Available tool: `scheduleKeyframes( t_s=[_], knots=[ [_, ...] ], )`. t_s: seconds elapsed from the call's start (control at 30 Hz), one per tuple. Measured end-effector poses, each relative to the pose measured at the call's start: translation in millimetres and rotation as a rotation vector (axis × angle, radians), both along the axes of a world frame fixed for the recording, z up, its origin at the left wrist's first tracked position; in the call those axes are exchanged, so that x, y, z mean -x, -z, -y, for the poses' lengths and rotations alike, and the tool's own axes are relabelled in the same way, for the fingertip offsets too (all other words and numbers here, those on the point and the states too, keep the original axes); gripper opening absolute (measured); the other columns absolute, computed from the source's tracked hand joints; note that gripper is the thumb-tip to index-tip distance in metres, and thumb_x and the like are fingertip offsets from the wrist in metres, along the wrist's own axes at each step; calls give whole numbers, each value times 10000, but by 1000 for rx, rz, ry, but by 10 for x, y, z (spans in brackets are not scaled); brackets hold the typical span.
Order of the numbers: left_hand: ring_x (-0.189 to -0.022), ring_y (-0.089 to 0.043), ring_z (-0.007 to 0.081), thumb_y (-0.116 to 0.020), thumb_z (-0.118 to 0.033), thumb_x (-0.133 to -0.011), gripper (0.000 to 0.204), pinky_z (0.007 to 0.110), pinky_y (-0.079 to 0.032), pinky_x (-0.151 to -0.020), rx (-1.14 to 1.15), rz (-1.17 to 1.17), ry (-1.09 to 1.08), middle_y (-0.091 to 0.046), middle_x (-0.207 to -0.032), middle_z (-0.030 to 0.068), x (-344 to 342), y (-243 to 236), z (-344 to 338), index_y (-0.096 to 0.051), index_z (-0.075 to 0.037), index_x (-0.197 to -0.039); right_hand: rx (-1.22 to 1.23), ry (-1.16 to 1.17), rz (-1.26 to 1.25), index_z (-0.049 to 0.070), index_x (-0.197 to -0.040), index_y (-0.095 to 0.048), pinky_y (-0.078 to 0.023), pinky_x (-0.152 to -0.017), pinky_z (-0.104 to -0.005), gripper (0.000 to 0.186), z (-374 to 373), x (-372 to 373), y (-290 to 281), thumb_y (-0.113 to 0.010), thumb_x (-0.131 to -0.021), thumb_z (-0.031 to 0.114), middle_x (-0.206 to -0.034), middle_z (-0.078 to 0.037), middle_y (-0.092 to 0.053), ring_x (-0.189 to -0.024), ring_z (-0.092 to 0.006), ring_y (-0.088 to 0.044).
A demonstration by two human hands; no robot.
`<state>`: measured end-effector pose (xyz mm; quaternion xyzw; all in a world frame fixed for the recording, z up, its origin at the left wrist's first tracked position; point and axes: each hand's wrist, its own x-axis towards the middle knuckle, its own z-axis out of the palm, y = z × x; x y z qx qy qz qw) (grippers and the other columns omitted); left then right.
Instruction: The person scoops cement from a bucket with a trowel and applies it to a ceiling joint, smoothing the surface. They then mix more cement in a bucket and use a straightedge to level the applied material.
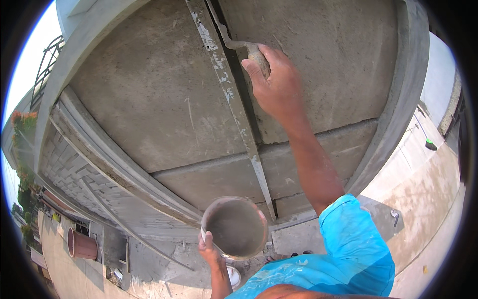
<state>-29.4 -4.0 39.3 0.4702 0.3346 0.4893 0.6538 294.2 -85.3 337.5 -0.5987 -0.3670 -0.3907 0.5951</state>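
Our right hand [276, 82] is closed around the rounded handle of a trowel [233, 44], with the thumb lying along it, and the metal neck goes bent toward the upper edge. Our left hand [210, 249] holds a bucket [264, 223] by its side, the thumb at the rim; its other fingers are mostly hidden, so we cannot tell how they are placed. The right arm is stretched upward and forward from a blue sleeve [356, 239], while the left forearm rises from the lower edge, and the bucket is kept low before the body. Inside the bucket there is a smooth grey mix [236, 230]. Just beside the trowel, a long straight strip [219, 65] with flaking white spots runs along a dark groove. Around it, the wall [154, 89] is of rough grey plaster, scratched in places. Farther to the left are a reddish pot [82, 244] and leafy plants [25, 127].
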Motion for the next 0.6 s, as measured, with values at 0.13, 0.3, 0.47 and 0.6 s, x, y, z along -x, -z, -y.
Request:
scheduleKeyframes(
  t_s=[0.13,0.3,0.47,0.6],
  knots=[
    [-974,-639,178,-630,-173,-969,348,314,-509,-874,-1,-29,-22,-687,-1105,95,-14,-33,4,-636,30,-1251,-33,-25,7,-69,-1201,-644,-510,-877,-453,447,-50,35,-65,-678,-932,286,-1075,-222,-665,-1008,-387,-646],
    [-979,-642,181,-630,-172,-969,356,313,-505,-882,18,-3,6,-686,-1111,97,-2,21,-38,-632,33,-1259,-50,-74,76,-76,-1202,-645,-514,-873,-444,456,-27,-130,-72,-683,-918,280,-1085,-226,-669,-1004,-384,-646],
    [-982,-646,186,-630,-171,-970,371,312,-506,-885,19,-25,-18,-686,-1118,101,-10,-45,17,-623,43,-1273,-7,-136,64,-81,-1234,-633,-517,-889,-419,501,39,-137,-70,-698,-922,306,-1111,-220,-679,-1019,-350,-656],
    [-990,-643,184,-633,-175,-970,376,312,-503,-893,30,5,27,-686,-1123,100,-30,-3,-5,-623,47,-1273,9,-320,-87,-84,-1285,-607,-528,-903,-387,564,157,-41,13,-712,-945,354,-1165,-212,-687,-1033,-313,-663]
  ],
)
